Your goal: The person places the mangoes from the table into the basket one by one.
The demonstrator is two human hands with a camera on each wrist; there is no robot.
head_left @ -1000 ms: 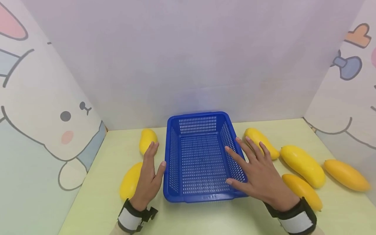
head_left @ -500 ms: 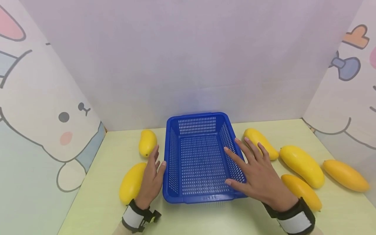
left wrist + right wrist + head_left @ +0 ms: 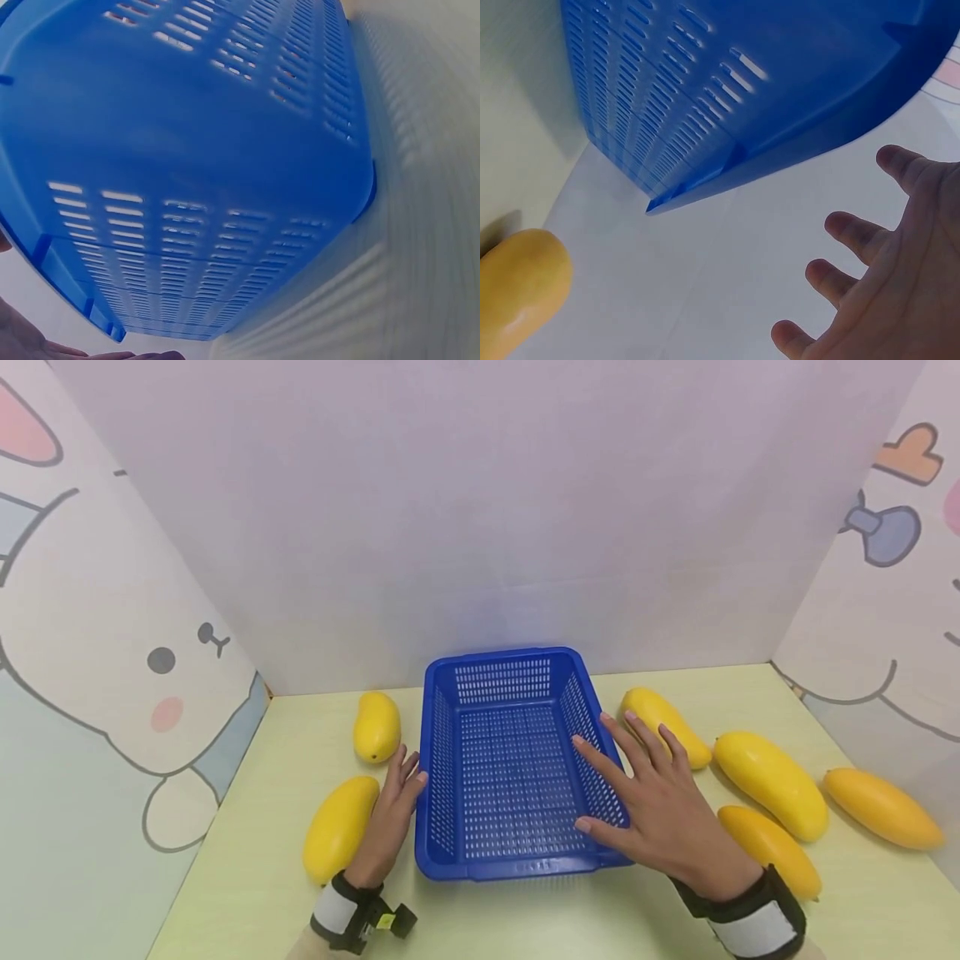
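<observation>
A blue plastic basket [image 3: 517,867] with slotted walls stands upright at the middle of the table, with nothing inside. My left hand [image 3: 387,827] is at its left side, fingers loosely extended and thumb tip close to the rim; whether it touches is unclear. In the left wrist view the basket's outer wall [image 3: 150,142] fills much of the picture, with fingers [image 3: 22,337] at the lower left corner. Over the right rim my right hand [image 3: 663,810] hovers with fingers spread. The right wrist view shows those fingers [image 3: 855,232] apart from the basket wall [image 3: 802,60].
Two yellow mangoes lie left of the basket, one farther back [image 3: 377,727] and one beside my left hand [image 3: 337,831]. Several more lie on the right, including a mango [image 3: 772,785] and an orange-yellow one [image 3: 883,808] near the right wall. A pale wall [image 3: 510,527] closes off the back.
My left hand has drawn slightly nearer and lower along the basket's left side, its fingers bending a little. The right hand and basket have stayed nearly still.
</observation>
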